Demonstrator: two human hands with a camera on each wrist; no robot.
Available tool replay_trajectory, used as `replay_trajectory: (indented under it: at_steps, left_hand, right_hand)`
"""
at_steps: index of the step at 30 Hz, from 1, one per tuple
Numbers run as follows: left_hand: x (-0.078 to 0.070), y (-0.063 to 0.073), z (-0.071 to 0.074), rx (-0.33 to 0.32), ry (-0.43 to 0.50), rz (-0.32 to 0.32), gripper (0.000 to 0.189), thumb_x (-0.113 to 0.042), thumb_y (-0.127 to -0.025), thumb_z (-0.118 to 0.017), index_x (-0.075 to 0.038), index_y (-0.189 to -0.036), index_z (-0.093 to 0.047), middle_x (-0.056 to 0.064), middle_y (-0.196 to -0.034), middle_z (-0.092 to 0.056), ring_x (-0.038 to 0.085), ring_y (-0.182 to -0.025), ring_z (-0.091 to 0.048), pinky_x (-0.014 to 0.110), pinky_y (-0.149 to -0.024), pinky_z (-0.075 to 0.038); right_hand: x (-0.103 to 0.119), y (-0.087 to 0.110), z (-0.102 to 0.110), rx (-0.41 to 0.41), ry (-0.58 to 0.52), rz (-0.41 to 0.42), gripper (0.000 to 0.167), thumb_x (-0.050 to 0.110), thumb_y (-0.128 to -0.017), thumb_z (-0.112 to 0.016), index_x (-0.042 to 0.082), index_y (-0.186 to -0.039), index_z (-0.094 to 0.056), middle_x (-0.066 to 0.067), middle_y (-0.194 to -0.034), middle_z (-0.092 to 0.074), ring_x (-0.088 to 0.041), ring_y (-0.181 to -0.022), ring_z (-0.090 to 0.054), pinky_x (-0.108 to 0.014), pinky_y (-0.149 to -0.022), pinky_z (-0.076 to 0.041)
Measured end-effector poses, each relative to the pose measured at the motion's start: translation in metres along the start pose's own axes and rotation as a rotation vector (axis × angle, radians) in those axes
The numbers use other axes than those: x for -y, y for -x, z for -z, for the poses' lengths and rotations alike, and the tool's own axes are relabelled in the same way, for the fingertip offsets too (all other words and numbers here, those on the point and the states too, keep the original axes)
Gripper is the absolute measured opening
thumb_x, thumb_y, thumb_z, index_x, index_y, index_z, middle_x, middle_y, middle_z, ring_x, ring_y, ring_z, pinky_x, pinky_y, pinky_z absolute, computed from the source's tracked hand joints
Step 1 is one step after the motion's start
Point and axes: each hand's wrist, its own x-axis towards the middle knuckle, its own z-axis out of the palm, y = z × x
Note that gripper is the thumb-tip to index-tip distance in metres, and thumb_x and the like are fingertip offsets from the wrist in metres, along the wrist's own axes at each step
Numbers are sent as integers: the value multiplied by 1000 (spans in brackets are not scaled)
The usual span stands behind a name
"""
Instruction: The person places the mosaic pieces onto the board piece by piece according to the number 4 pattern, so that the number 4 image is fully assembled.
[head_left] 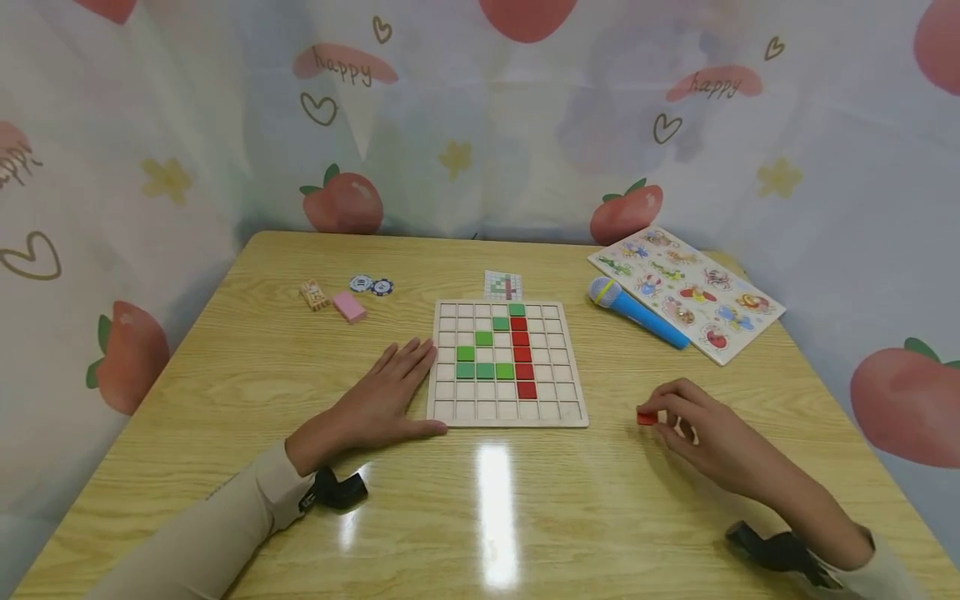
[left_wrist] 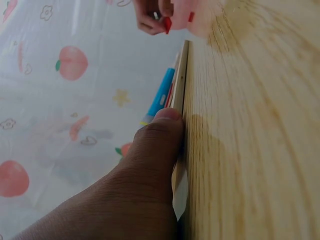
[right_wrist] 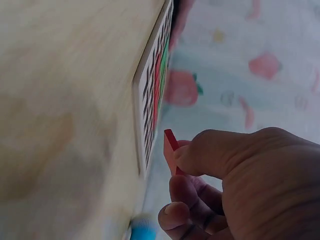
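A wooden grid board [head_left: 558, 410] lies flat on the table, with several red tiles [head_left: 521, 354] in one column. Several green tiles [head_left: 483, 338] make a diagonal and a row to their left. My left hand [head_left: 375, 404] rests along the board's left side, fingers extended at the edge and thumb at the near left corner. To the right of the board, my right hand [head_left: 697, 425] pinches a square red tile [right_wrist: 170, 151] between thumb and fingers, held over the table. In the left wrist view the thumb [left_wrist: 157, 137] touches the board's edge.
Behind the board lies a small pattern card [head_left: 503, 285]. A blue toy microphone [head_left: 645, 317] leans against an insect picture board [head_left: 708, 333] at the back right. Poker chips [head_left: 371, 286], a pink block [head_left: 348, 306] and a small patterned block [head_left: 314, 294] lie at the back left.
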Motion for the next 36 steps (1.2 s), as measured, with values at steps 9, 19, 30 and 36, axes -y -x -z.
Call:
replay_trajectory:
  at_steps: [9,19,30,36]
  left_hand:
    - [-3,-1,3,1,-6,8,121,-85,-90,-58,-8,-172,-13,7,-182,-11,28,-171,-7,51,-140,-4]
    - [-3,-1,3,16,-15,18,121,-83,-90,-61,-8,-172,-13,7,-182,-11,28,-171,-6,51,-140,-4]
    - [-2,0,4,4,-11,17,122,-83,-89,-61,-8,-172,-14,7,-182,-11,28,-170,-7,52,-140,-5]
    - [-4,0,4,-6,0,-3,122,-83,-89,-62,-6,-171,-17,10,-182,-14,31,-170,-10,55,-140,-7]
  right_hand:
    - [35,-81,-39,240,-109,66,22,5,-100,-73,17,-118,-72,4,-122,-63,-2,-93,-57,-19,-72,-56]
    - [47,-108,-64,303,-108,109,12,11,-102,-72,16,-111,-71,4,-117,-64,-6,-91,-57,-19,-76,-55]
    - [43,-106,-67,281,-62,151,17,9,-103,-70,19,-116,-75,4,-121,-66,-9,-108,-66,-31,-91,-63]
    - [25,-77,-47,139,-35,142,32,0,-98,-73,16,-125,-73,3,-128,-64,-10,-111,-65,-28,-90,-63]
